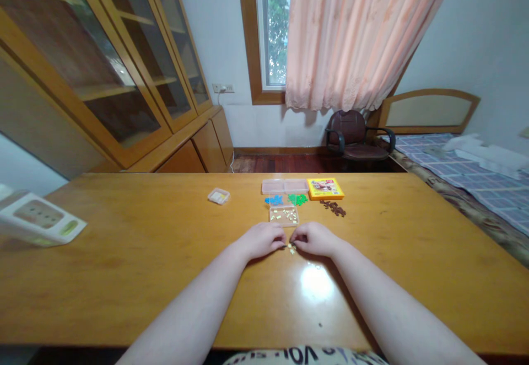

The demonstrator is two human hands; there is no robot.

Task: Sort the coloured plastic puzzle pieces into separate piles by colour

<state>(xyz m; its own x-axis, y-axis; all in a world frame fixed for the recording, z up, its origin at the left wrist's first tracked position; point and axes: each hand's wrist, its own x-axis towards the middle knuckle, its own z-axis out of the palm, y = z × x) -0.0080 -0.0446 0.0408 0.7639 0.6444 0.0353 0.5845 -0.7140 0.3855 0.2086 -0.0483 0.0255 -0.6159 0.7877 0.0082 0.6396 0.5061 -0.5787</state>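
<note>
My left hand (264, 240) rests on the wooden table with its fingers curled together, thumb close to the fingertips. Facing it, my right hand (316, 239) has thumb and fingers bent into a pinch. Between the two sets of fingertips lie a few small pale yellow pieces (292, 250). Whatever either pinch holds is too small to make out. Just beyond the hands stands a clear plastic box (284, 224) with several pale yellow pieces scattered in it. Behind that box are a pile of blue pieces (273, 200) and a pile of green pieces (298, 199).
Brown pieces (334, 208) lie before a yellow box (325, 189). Beside it is an open clear case (285, 187). A small clear box (219, 196) sits to the left, a white carton (45, 219) at the far left. Past the table stands a chair (357, 136).
</note>
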